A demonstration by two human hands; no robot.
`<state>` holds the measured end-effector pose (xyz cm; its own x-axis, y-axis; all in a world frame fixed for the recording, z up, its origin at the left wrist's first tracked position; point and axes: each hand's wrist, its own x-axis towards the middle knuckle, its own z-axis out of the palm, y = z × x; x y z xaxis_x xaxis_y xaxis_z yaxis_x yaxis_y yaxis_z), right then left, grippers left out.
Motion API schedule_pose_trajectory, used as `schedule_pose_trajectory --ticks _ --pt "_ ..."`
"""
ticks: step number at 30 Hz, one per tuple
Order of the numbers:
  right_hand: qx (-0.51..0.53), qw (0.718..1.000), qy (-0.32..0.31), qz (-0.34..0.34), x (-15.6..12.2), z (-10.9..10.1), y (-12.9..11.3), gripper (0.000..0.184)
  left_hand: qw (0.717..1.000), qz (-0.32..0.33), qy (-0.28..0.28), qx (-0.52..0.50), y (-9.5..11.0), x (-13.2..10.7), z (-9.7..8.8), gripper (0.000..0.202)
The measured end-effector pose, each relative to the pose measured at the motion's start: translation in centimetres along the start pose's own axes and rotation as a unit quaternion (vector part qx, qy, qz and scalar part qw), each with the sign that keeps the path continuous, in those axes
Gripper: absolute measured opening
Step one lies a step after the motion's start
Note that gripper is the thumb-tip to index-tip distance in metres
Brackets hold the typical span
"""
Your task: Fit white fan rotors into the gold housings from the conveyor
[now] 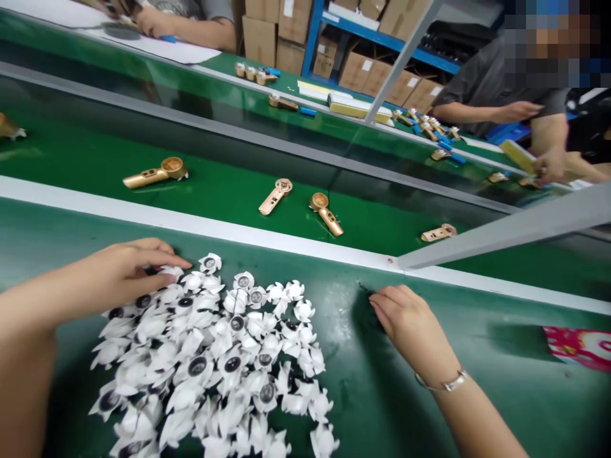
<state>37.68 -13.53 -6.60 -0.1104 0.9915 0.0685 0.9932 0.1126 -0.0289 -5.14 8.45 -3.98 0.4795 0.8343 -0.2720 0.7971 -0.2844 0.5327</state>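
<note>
Pick-up seemingly underway: left hand [112, 275] fingers pinch one white fan impeller [170, 273], right hand [409, 323] slack and empty; lifting calls for freeing it from the heap [214, 359].

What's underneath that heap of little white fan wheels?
The green bench top shows around the heap of white fan wheels and through small gaps. The left hand touches its far edge. Whether anything else lies beneath is covered.

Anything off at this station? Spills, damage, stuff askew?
Minor only: a whitish scuffed patch on the green bench mat, between the white fan-blade pile and the right hand. Gold fan bodies lie at mixed angles on the belt.
</note>
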Motion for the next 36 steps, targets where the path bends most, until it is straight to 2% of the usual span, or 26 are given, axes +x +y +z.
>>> schedule_pose_trajectory --ticks 1,2,6,8,10,12,14,17,19,21,24,28,32,36 --pt "-0.011 1.000 -0.005 -0.010 0.2 -0.1 -0.1 0.025 0.999 0.012 -0.034 0.018 -0.3 0.2 -0.4 0.037" --pt "-0.020 1.000 -0.006 -0.019 0.4 -0.2 -0.2 0.026 0.999 0.015 -0.042 0.030 -0.5 0.3 -0.7 0.036" --pt "-0.022 0.999 0.006 -0.039 1.0 0.1 0.1 0.027 0.998 -0.030 0.020 0.047 -1.0 0.7 -0.6 0.046" --pt "0.000 0.999 0.015 -0.040 1.7 -0.1 -0.1 0.024 0.996 -0.057 0.051 0.036 -1.2 0.8 -0.3 0.040" --pt "0.039 0.999 0.021 -0.032 3.0 -1.1 -1.4 0.018 0.995 -0.069 0.078 0.004 -1.0 0.6 -0.2 0.029" --pt "0.122 0.992 0.033 -0.006 4.8 -2.8 -4.1 0.013 0.992 -0.065 0.098 -0.049 -0.2 0.2 -0.4 0.027" --pt "0.252 0.966 0.058 0.021 6.9 -4.8 -7.9 0.011 0.986 -0.047 0.107 -0.117 1.4 -0.5 -0.6 0.029" --pt "0.435 0.897 0.075 0.010 9.9 -7.1 -13.5 0.013 0.970 0.018 0.103 -0.219 4.5 -2.2 -0.7 0.028" --pt "0.504 0.861 0.064 -0.011 11.2 -7.6 -16.1 0.014 0.941 0.096 0.096 -0.309 6.5 -3.3 -0.3 0.018" --pt "0.543 0.837 0.050 -0.028 11.9 -7.6 -17.5 0.013 0.902 0.164 0.086 -0.389 7.9 -4.2 0.4 0.010" --pt "0.571 0.819 0.029 -0.045 12.1 -7.2 -18.1 0.012 0.871 0.198 0.078 -0.443 8.7 -5.0 1.5 0.020" --pt "0.581 0.813 0.023 -0.040 12.0 -6.7 -18.2 0.014 0.829 0.174 0.068 -0.528 8.8 -5.3 2.6 0.039" --pt "0.587 0.809 0.024 -0.001 11.8 -6.4 -18.4 0.014 0.823 0.162 0.067 -0.540 8.7 -5.5 3.0 0.041" --pt "0.558 0.829 0.043 -0.009 11.8 -6.3 -18.4 0.014 0.815 0.159 0.069 -0.553 8.7 -5.4 3.0 0.043"
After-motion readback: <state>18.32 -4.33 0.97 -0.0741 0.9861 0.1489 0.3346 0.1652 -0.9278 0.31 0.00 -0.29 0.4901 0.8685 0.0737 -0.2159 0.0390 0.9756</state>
